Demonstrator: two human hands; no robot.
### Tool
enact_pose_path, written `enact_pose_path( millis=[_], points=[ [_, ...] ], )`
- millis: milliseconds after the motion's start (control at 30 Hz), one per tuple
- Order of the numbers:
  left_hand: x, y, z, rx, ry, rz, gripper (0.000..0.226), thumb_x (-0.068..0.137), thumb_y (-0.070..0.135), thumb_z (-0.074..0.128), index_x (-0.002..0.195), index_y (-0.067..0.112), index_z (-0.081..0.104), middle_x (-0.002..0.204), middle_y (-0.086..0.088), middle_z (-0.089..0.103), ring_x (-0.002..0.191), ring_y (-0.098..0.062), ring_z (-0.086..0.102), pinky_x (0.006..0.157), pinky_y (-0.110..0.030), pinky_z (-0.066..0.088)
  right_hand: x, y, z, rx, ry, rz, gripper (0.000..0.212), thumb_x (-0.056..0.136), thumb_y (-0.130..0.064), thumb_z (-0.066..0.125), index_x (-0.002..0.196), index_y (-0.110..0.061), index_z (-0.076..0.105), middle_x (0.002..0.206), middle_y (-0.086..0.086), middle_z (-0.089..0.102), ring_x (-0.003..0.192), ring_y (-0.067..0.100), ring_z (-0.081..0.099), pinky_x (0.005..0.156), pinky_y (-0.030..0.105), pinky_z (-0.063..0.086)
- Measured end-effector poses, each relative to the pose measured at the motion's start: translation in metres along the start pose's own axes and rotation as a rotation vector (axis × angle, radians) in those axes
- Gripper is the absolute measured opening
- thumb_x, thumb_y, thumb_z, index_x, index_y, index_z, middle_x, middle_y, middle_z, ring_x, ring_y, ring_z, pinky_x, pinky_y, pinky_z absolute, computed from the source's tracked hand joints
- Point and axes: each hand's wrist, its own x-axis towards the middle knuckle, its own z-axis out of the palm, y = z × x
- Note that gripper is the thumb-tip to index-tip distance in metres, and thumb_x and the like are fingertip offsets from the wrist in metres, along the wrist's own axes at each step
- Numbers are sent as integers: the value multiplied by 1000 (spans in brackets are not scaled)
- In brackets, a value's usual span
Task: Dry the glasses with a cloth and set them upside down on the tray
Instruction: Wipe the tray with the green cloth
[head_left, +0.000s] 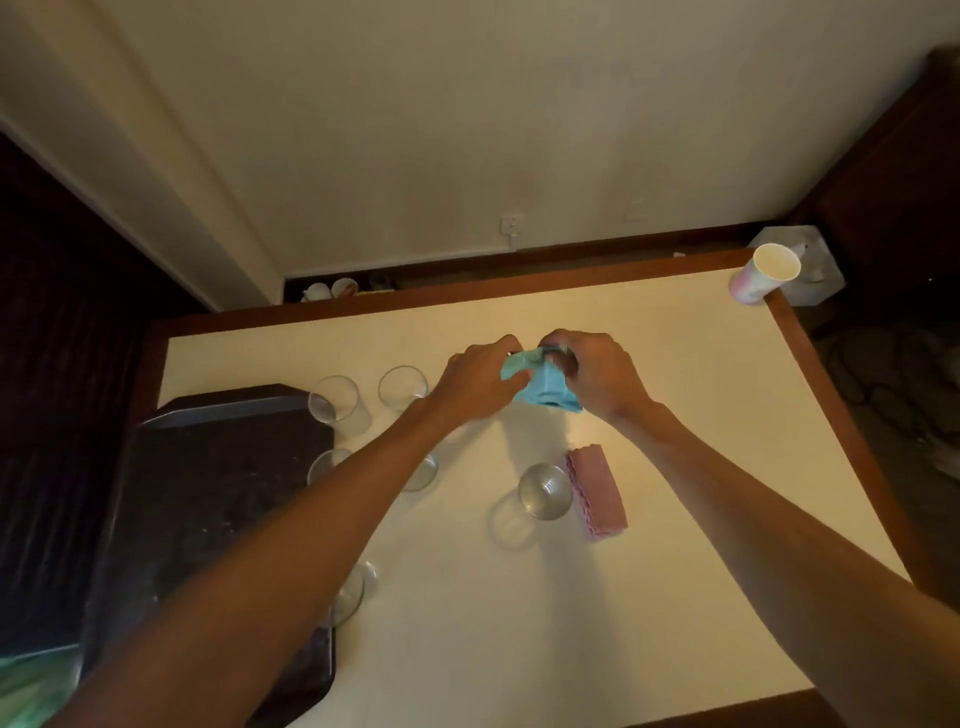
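Green material (26, 686), cut off by the lower left corner, is too blurred to identify. Beside it one dark tray (208, 493) lies along the left side of a white table (675, 415), its near end hidden under the left forearm. That forearm also masks three glasses: a near glass (361, 584) at the tray's right edge, on tray or table unclear, and, further up, a left sliver (324, 462) and a right sliver (427, 470) of glass on either side of the arm, apparently two separate glasses. A fourth, the clear glass (545, 491), stands in full view on the table just beside one pink pad (597, 491). Two far glasses (337, 405) stand side by side by the tray's far corner, making six outside the hands. A seventh, the held glass (560, 356), is over the middle of the table, well apart from the tray and almost wholly hidden: the right hand (597, 374) curls round it through one blue cloth (545, 387), while the left hand (478, 382) grips the cloth's bunched end. At the far right corner leans one paper cup (769, 273), with a white box (821, 286) behind it. Two mugs (332, 288) are dimly visible in the gap beyond the table, below a single wall socket (511, 226).
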Motion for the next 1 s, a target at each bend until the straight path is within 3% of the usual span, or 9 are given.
enact_pose_path(
  millis=[167, 300, 467, 567, 667, 767, 833, 900, 1000],
  points=[
    [-74, 8, -71, -229, 147, -5, 26, 92, 31, 77, 110, 13, 70, 95, 0, 69, 86, -23, 65, 71, -29, 48, 1, -72, -53, 218, -27, -127, 12, 89, -18, 72, 100, -12, 75, 93, 0, 74, 81, 7, 63, 77, 22, 49],
    [-150, -7, -123, -295, 195, -56, 20, 89, 34, 80, 102, 20, 75, 91, 1, 73, 83, -20, 67, 72, -36, 51, -10, -139, -63, 335, -65, -247, 18, 81, -21, 82, 93, -9, 77, 85, -3, 72, 73, -7, 61, 68, 7, 40],
    [-226, -45, -168, -502, 278, -172, 22, 84, 36, 85, 96, 19, 79, 88, 1, 76, 76, -8, 69, 68, -27, 54, -19, -211, -40, 477, -130, -248, 18, 83, -25, 80, 91, -9, 75, 81, -4, 73, 70, 4, 62, 65, 18, 46],
    [-257, -77, -188, -793, 363, -254, 28, 84, 24, 84, 107, 9, 76, 101, -9, 77, 89, -14, 74, 76, -29, 61, -15, -249, -15, 514, -168, -217, 13, 87, -26, 77, 91, -15, 72, 78, -8, 70, 67, 6, 60, 65, 25, 47],
    [-280, -116, -201, -995, 436, -331, 22, 86, 17, 80, 106, 11, 74, 102, -5, 77, 94, -17, 74, 72, -28, 62, -6, -287, 18, 524, -222, -168, 15, 86, -33, 77, 90, -20, 72, 82, 4, 73, 72, 21, 67, 65, 41, 55],
    [-302, -163, -206, -963, 472, -423, 11, 92, 24, 76, 101, 18, 73, 94, 2, 74, 88, -14, 72, 62, -24, 58, 2, -327, 57, 525, -286, -129, 16, 85, -33, 78, 89, -19, 73, 84, 7, 73, 74, 26, 69, 63, 41, 57],
    [-312, -198, -206, -859, 481, -484, 12, 97, 29, 72, 103, 19, 71, 95, 2, 71, 85, -13, 69, 59, -25, 55, 5, -350, 84, 490, -317, -121, 16, 86, -31, 78, 91, -17, 75, 85, 0, 72, 74, 20, 68, 59, 25, 55],
    [-319, -227, -202, -754, 478, -520, 19, 100, 33, 68, 111, 18, 70, 102, -1, 70, 89, -15, 69, 65, -31, 57, 6, -365, 110, 442, -336, -107, 15, 88, -28, 76, 95, -14, 75, 89, -4, 71, 80, 11, 65, 59, 9, 45],
    [-325, -266, -188, -666, 488, -538, 22, 102, 29, 64, 118, 15, 67, 106, -3, 69, 93, -15, 67, 77, -30, 57, 4, -377, 157, 385, -385, -34, 16, 91, -23, 73, 103, -12, 74, 98, -4, 69, 89, 9, 61, 63, 6, 40]
  ],
)
